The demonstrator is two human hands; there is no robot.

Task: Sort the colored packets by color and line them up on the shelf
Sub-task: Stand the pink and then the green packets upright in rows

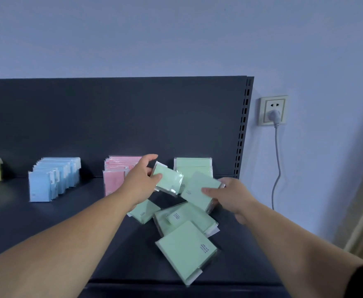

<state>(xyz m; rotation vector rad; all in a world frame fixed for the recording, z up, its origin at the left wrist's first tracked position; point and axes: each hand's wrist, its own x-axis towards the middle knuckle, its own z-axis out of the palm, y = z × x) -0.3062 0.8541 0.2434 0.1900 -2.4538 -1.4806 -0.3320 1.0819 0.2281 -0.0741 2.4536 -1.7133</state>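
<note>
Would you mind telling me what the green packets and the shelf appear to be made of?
Green packets: matte pale-green paper or card, apparently inside clear glossy plastic sleeves, judging by the shiny transparent edges. Shelf: probably painted metal, dark matte grey; the slotted upright at its right edge suggests steel racking, though that is not certain.

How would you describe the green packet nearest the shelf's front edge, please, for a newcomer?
On the dark grey metal shelf, right of the upright pink packets, lies a heap of pale green plastic-wrapped packets. Yours is the frontmost; only its corner overhangs the edge.
</note>
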